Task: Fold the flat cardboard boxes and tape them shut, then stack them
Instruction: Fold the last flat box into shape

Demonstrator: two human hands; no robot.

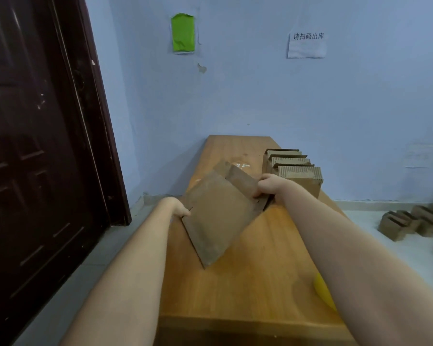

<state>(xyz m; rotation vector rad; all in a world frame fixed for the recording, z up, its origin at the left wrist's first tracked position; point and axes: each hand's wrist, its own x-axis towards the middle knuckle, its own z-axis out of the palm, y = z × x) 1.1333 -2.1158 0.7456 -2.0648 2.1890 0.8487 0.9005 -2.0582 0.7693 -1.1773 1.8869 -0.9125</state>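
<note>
While both bare arms reach forward over the wooden table [260,283], the left hand [176,208] pinches the left edge of a flat cardboard box [216,218], its thumb on the upper face and the other fingers hidden behind the sheet. The right hand [266,187] grips the sheet's far right corner, fingers curled down over the edge. Held between the two hands, the flat box is tilted, its near corner pointing down toward the tabletop and its far flaps [238,174] rising behind; whether that near corner touches the wood cannot be told. Just beyond the right hand, a row of cardboard boxes [294,168] stands along the table's right side, their corrugated edges facing up, the nearest one just beside the knuckles. A yellow object [323,293] shows at the table's right edge, mostly hidden by the right forearm. Beyond the table rises a pale blue wall [260,96] with a torn green sheet [183,33] and a white paper notice [306,44] stuck on it. A dark brown door [35,146] fills the left side. On the floor to the right, more cardboard pieces [410,222] lie near the wall.
</note>
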